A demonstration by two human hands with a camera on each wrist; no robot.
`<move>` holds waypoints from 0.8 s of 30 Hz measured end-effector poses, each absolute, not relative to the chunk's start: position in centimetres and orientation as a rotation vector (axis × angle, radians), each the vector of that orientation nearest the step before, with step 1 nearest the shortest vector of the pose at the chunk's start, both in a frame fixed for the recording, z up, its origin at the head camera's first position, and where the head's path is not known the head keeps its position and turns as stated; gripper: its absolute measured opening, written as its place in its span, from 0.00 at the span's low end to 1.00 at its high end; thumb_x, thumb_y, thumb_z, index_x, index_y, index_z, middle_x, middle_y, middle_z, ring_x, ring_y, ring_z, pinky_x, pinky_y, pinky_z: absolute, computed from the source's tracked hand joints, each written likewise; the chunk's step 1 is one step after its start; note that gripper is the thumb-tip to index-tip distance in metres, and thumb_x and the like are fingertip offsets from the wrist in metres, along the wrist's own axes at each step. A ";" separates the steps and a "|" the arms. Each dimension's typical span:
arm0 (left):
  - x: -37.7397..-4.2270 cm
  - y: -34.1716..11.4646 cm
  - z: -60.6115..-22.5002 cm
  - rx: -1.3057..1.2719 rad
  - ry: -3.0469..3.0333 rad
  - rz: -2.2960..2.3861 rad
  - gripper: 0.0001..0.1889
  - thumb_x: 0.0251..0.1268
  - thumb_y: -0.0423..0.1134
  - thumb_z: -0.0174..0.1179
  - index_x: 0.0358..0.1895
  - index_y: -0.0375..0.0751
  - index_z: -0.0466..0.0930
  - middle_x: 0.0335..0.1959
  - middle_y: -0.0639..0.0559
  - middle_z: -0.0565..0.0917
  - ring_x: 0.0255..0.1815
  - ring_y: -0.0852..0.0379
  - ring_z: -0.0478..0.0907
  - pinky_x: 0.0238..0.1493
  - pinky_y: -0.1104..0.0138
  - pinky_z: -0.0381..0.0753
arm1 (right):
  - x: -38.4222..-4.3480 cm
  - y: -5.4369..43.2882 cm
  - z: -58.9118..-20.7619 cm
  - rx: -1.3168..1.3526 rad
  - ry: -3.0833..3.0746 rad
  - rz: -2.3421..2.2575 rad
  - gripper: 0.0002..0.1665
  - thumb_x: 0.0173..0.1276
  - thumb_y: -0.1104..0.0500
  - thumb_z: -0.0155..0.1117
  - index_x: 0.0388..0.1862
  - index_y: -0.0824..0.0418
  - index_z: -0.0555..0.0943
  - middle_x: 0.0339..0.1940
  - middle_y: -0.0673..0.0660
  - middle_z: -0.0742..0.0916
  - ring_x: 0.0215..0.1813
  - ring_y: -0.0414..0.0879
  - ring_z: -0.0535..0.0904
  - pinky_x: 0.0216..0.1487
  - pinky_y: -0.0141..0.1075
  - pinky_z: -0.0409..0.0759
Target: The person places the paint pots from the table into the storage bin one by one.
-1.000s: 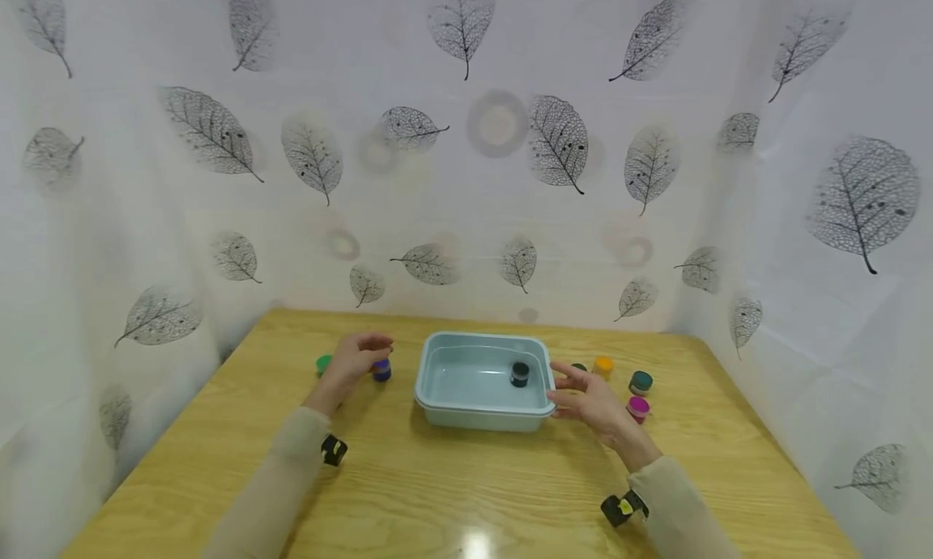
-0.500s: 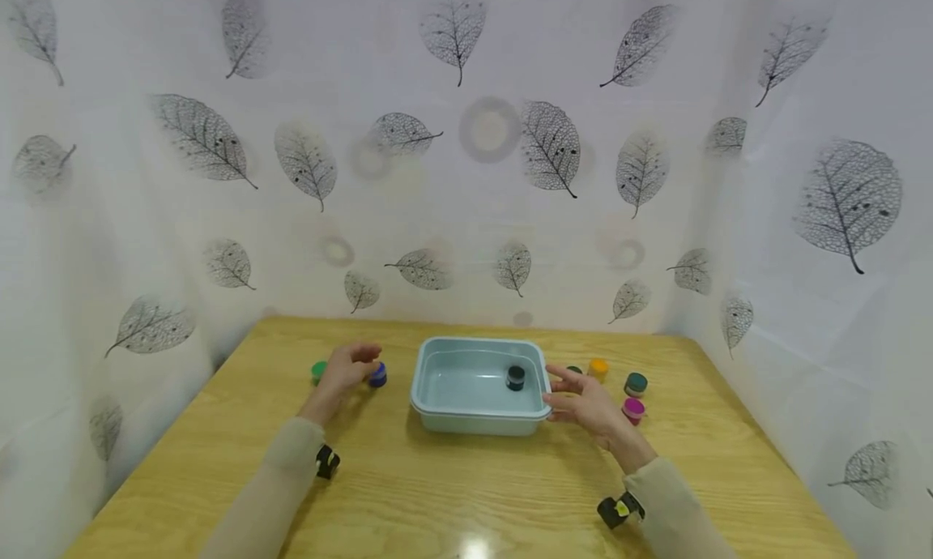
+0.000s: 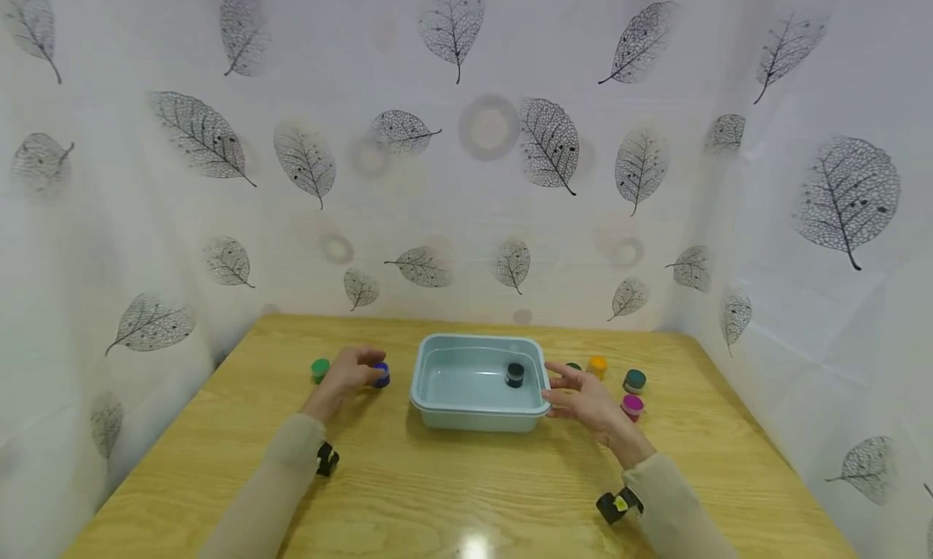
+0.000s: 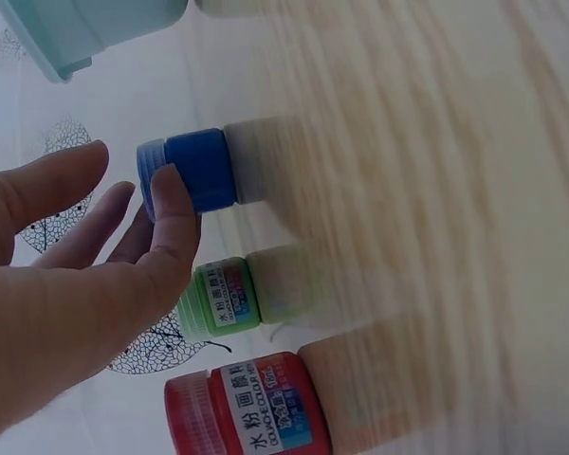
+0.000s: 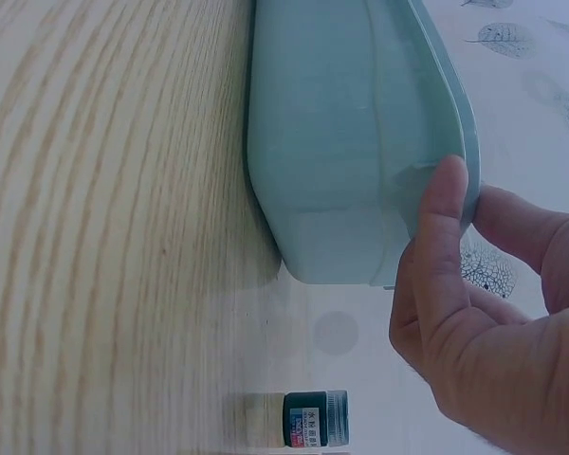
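A pale blue-green plastic tub (image 3: 477, 421) stands mid-table with a black paint jar (image 3: 515, 376) inside it. My right hand (image 3: 586, 401) grips the tub's right rim, thumb over the edge and fingers against the outer wall. To the left of the tub stands a blue paint jar (image 4: 204, 171). My left hand (image 3: 351, 373) reaches over it, one fingertip overlapping its lid in the left wrist view while the thumb stays apart. A green paint jar (image 4: 226, 297) and a red paint jar (image 4: 266, 408) stand nearby; the left arm hides the red one from the head view.
On the table's right side stand an orange jar (image 3: 598, 367), a dark teal jar (image 3: 635, 381), a magenta jar (image 3: 632, 406) and a dark green jar (image 3: 574, 367) partly behind the right hand. A leaf-patterned curtain (image 3: 466, 211) borders the table's back and sides.
My left hand has shifted slightly, its fingers dropping lower at the blue jar. The right hand keeps its place on the tub's rim, and the whole head view has shifted a little.
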State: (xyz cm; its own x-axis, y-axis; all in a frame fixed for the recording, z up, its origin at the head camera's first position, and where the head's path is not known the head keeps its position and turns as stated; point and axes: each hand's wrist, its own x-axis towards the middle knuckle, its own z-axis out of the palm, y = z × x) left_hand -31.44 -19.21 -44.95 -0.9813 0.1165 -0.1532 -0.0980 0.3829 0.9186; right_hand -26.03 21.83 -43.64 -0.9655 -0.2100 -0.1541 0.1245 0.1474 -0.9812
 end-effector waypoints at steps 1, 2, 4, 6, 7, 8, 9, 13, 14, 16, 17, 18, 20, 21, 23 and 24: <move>-31.5 -19.2 -45.0 0.002 2.434 1.648 0.25 0.65 0.25 0.55 0.66 0.25 0.67 0.66 0.27 0.70 0.62 0.36 0.73 0.64 0.51 0.77 | -26.1 21.8 -43.6 -0.082 2.171 -1.898 0.39 0.69 0.64 0.64 0.76 0.63 0.61 0.63 0.73 0.71 0.42 0.47 0.83 0.47 0.40 0.87; -31.5 -19.2 -45.1 -0.017 2.424 1.647 0.25 0.66 0.24 0.54 0.66 0.25 0.67 0.66 0.28 0.70 0.62 0.36 0.74 0.64 0.52 0.78 | -26.1 21.8 -43.7 -0.083 2.170 -1.899 0.39 0.69 0.64 0.64 0.76 0.63 0.61 0.63 0.73 0.71 0.42 0.47 0.83 0.47 0.40 0.87; -31.6 -19.2 -45.2 -0.042 2.416 1.639 0.25 0.65 0.24 0.54 0.66 0.25 0.66 0.65 0.28 0.70 0.61 0.36 0.74 0.62 0.53 0.79 | -26.2 21.8 -43.7 -0.080 2.168 -1.900 0.38 0.69 0.64 0.63 0.76 0.62 0.61 0.63 0.72 0.71 0.42 0.47 0.83 0.48 0.40 0.87; -31.6 -19.2 -45.3 -0.068 2.422 1.622 0.25 0.64 0.23 0.55 0.65 0.25 0.67 0.64 0.28 0.71 0.61 0.37 0.75 0.60 0.54 0.80 | -26.2 21.9 -43.8 -0.084 2.170 -1.900 0.39 0.69 0.64 0.64 0.76 0.62 0.61 0.63 0.73 0.71 0.42 0.47 0.83 0.48 0.41 0.87; -31.7 -19.2 -45.3 -0.076 2.427 1.611 0.25 0.64 0.23 0.56 0.65 0.25 0.68 0.64 0.28 0.71 0.60 0.37 0.75 0.59 0.54 0.81 | -26.2 21.9 -43.8 -0.085 2.172 -1.898 0.39 0.69 0.64 0.64 0.76 0.62 0.61 0.63 0.73 0.71 0.42 0.47 0.83 0.47 0.41 0.87; -31.8 -19.2 -45.4 -0.084 2.432 1.598 0.25 0.63 0.22 0.56 0.65 0.25 0.68 0.63 0.28 0.72 0.60 0.37 0.76 0.58 0.55 0.82 | -26.3 21.9 -43.9 -0.087 2.172 -1.897 0.39 0.69 0.64 0.64 0.76 0.62 0.61 0.63 0.73 0.71 0.42 0.47 0.83 0.47 0.41 0.87; -31.8 -19.1 -45.4 -0.088 2.436 1.590 0.25 0.62 0.22 0.56 0.64 0.25 0.68 0.63 0.28 0.72 0.59 0.37 0.76 0.58 0.55 0.82 | -26.3 21.9 -43.9 -0.084 2.171 -1.898 0.39 0.69 0.64 0.64 0.76 0.62 0.61 0.63 0.72 0.71 0.42 0.47 0.83 0.47 0.41 0.87; -32.1 -19.1 -45.6 -0.096 2.454 1.552 0.25 0.60 0.22 0.58 0.63 0.25 0.70 0.61 0.28 0.73 0.57 0.38 0.77 0.55 0.57 0.83 | -26.2 21.9 -43.9 -0.085 2.167 -1.902 0.39 0.69 0.64 0.64 0.76 0.62 0.61 0.62 0.72 0.72 0.42 0.47 0.83 0.47 0.40 0.87; -32.1 -19.1 -45.6 -0.104 2.458 1.550 0.25 0.59 0.22 0.58 0.62 0.25 0.70 0.61 0.29 0.74 0.57 0.38 0.77 0.55 0.57 0.83 | -26.2 21.9 -43.8 -0.086 2.167 -1.903 0.39 0.69 0.64 0.64 0.76 0.62 0.61 0.62 0.72 0.72 0.42 0.47 0.83 0.46 0.40 0.87; -32.2 -19.1 -45.6 -0.111 2.472 1.539 0.25 0.58 0.22 0.60 0.61 0.26 0.72 0.59 0.30 0.75 0.56 0.39 0.77 0.55 0.57 0.84 | -26.1 21.9 -43.8 -0.090 2.167 -1.901 0.39 0.69 0.64 0.64 0.76 0.63 0.61 0.62 0.73 0.72 0.42 0.47 0.83 0.46 0.39 0.87; -32.2 -19.0 -45.6 -0.107 2.483 1.529 0.25 0.58 0.22 0.60 0.61 0.26 0.72 0.59 0.30 0.75 0.56 0.40 0.77 0.55 0.57 0.84 | -26.1 21.9 -43.8 -0.093 2.166 -1.898 0.39 0.69 0.64 0.64 0.76 0.63 0.61 0.62 0.73 0.71 0.42 0.47 0.83 0.47 0.39 0.87; -32.2 -19.0 -45.6 -0.101 2.493 1.522 0.24 0.57 0.23 0.61 0.60 0.26 0.72 0.58 0.30 0.76 0.56 0.39 0.77 0.54 0.57 0.84 | -26.1 22.0 -43.8 -0.097 2.165 -1.896 0.39 0.69 0.64 0.64 0.76 0.63 0.61 0.63 0.73 0.71 0.43 0.47 0.83 0.46 0.39 0.87; -32.1 -18.9 -45.5 -0.089 2.507 1.511 0.24 0.57 0.23 0.63 0.60 0.26 0.73 0.58 0.30 0.77 0.56 0.39 0.77 0.54 0.58 0.84 | -26.1 22.0 -43.7 -0.099 2.165 -1.894 0.39 0.69 0.64 0.64 0.76 0.63 0.61 0.63 0.73 0.71 0.43 0.47 0.83 0.46 0.39 0.87; -32.1 -18.8 -45.4 -0.080 2.513 1.506 0.24 0.57 0.24 0.63 0.59 0.26 0.73 0.57 0.30 0.77 0.56 0.39 0.77 0.54 0.58 0.84 | -26.0 22.0 -43.7 -0.100 2.164 -1.893 0.39 0.69 0.64 0.64 0.76 0.63 0.61 0.63 0.73 0.71 0.43 0.47 0.83 0.46 0.39 0.87; -32.0 -18.7 -45.0 -0.056 2.530 1.494 0.24 0.57 0.25 0.64 0.59 0.26 0.74 0.57 0.30 0.78 0.56 0.39 0.78 0.54 0.58 0.84 | -26.0 22.0 -43.7 -0.102 2.162 -1.896 0.39 0.69 0.64 0.64 0.76 0.63 0.60 0.63 0.73 0.71 0.43 0.47 0.83 0.46 0.39 0.87; -32.0 -18.7 -44.8 -0.046 2.540 1.490 0.24 0.57 0.26 0.65 0.59 0.26 0.74 0.57 0.30 0.78 0.56 0.39 0.78 0.54 0.58 0.84 | -26.1 22.0 -43.7 -0.103 2.162 -1.897 0.39 0.69 0.63 0.64 0.76 0.63 0.60 0.63 0.73 0.71 0.43 0.47 0.83 0.46 0.39 0.87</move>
